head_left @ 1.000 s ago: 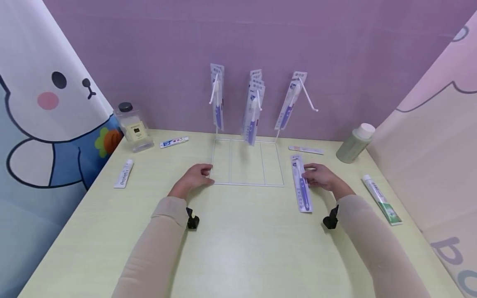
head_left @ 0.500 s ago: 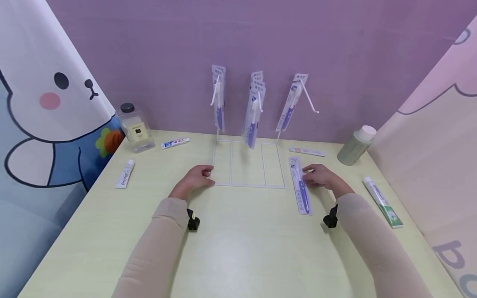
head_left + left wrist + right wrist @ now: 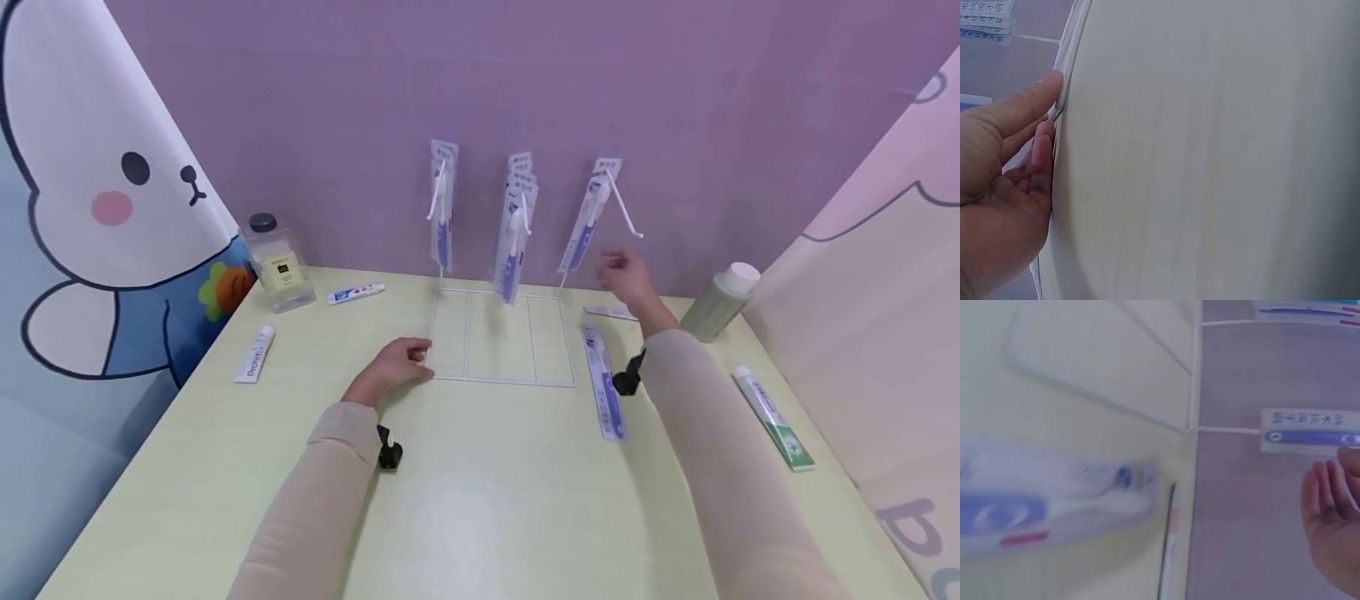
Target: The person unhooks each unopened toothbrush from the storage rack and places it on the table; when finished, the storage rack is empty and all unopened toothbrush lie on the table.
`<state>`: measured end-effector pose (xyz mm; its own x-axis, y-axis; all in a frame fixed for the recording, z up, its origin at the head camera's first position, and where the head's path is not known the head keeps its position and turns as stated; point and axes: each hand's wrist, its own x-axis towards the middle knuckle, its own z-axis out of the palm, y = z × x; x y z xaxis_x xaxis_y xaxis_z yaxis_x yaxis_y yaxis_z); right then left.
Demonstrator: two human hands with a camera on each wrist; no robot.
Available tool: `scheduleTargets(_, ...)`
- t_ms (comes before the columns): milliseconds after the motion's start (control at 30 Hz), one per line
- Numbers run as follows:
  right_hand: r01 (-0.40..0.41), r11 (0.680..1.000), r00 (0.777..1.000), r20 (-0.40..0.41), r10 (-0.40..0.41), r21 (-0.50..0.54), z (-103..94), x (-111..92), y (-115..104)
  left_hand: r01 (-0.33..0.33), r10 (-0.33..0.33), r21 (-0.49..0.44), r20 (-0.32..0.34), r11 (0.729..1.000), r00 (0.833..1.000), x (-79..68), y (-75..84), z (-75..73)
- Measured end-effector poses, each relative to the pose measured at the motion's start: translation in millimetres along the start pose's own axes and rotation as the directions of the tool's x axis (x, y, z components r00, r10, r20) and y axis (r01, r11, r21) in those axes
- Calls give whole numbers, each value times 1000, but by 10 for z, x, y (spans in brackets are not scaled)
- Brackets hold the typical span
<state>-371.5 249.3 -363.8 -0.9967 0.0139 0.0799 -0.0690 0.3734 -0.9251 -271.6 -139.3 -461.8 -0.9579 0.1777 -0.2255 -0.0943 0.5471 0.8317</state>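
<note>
A white wire display rack (image 3: 498, 382) stands on the table with packaged toothbrushes on its hooks. My left hand (image 3: 393, 364) holds the rack's front left corner; in the left wrist view its thumb and fingers (image 3: 1041, 147) meet at the wire. Raised beside the right hook is my right hand (image 3: 628, 277), loosely bent and holding nothing. Close to its fingers hangs one packaged toothbrush (image 3: 1300, 434); contact cannot be told. Other packages hang on the left hook (image 3: 444, 204) and, several deep, on the middle one (image 3: 513, 237). Another packaged toothbrush (image 3: 604, 392) lies right of the rack.
A flat slim packet (image 3: 609, 312) lies behind the loose toothbrush. Rightward are a green bottle (image 3: 720, 304) and a toothpaste tube (image 3: 774, 418). On the left stand a clear bottle (image 3: 281, 267) and two small tubes, one white (image 3: 256, 354), one blue-white (image 3: 356, 293).
My right hand has left the lying toothbrush and moved up and back toward the toothbrush on the right hook. My left hand stays at the rack corner. The view has shifted slightly.
</note>
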Motion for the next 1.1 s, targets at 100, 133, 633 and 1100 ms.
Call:
scheduleTargets(100, 62, 996, 989, -140, -52, 69, 71, 151, -148, -15, 15, 7, -2, 1000, 1000, 5, -12, 9)
scheduleTargets(133, 76, 994, 982, -178, -60, 82, 87, 185, -195, -19, 19, 10, -1, 1000, 1000, 5, -15, 15)
scheduleTargets(633, 100, 963, 963, -270, -30, 252, 173, 361, -495, -27, 28, 26, -12, 999, 1000, 7, -15, 61)
scheduleTargets(1100, 195, 939, 946, -305, -105, 283, 200, 301, -499, -41, 41, 14, -11, 999, 999, -11, 13, 26)
